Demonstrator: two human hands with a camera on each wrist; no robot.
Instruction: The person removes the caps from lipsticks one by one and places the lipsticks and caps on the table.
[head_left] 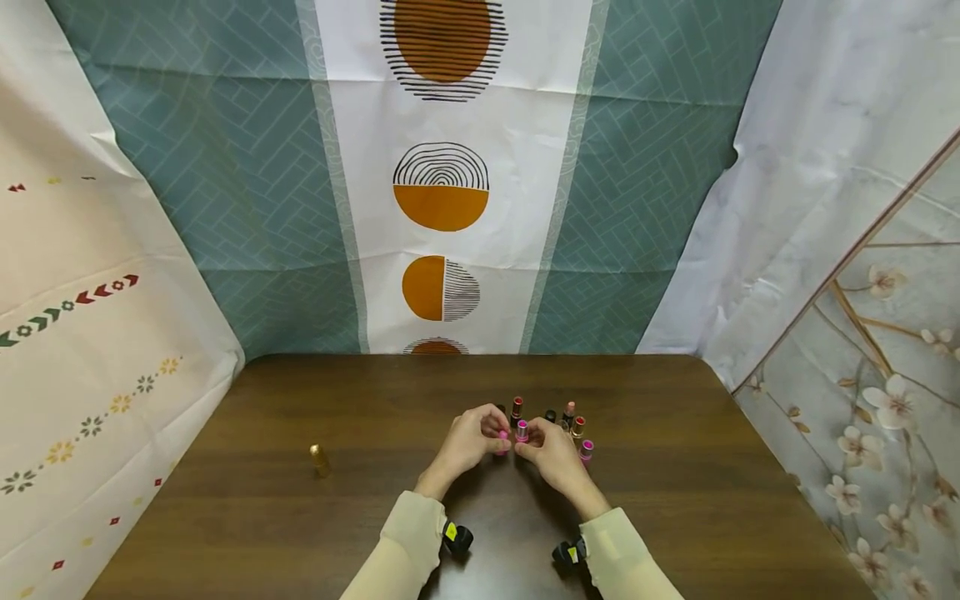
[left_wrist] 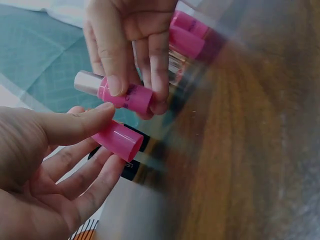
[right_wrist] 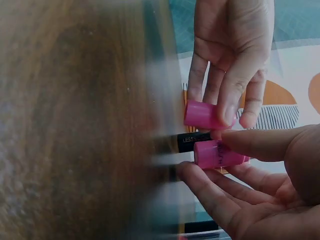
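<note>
Thumb and fingers of my left hand [head_left: 467, 439] pinch a pink lipstick cap [left_wrist: 119, 141], whose open end shows in the left wrist view. My right hand [head_left: 557, 457] holds an uncapped pink lipstick [left_wrist: 129, 97] by its base, between thumb and fingertips; its silver collar [left_wrist: 89, 83] points up. Cap and lipstick are side by side, close together, over the middle of the table. Just beyond the hands stands a dark lipstick with a red tip [head_left: 517, 407]. Dark lettering marks the pink base [right_wrist: 216, 154] in the right wrist view.
Right of my right hand stand several uncapped lipsticks, among them a nude one [head_left: 569, 411], a gold-rimmed red one [head_left: 578, 426] and another pink one [head_left: 587, 450]. A gold tube [head_left: 319, 461] stands alone at the left of the brown table [head_left: 247, 517]. Fabric hangs behind.
</note>
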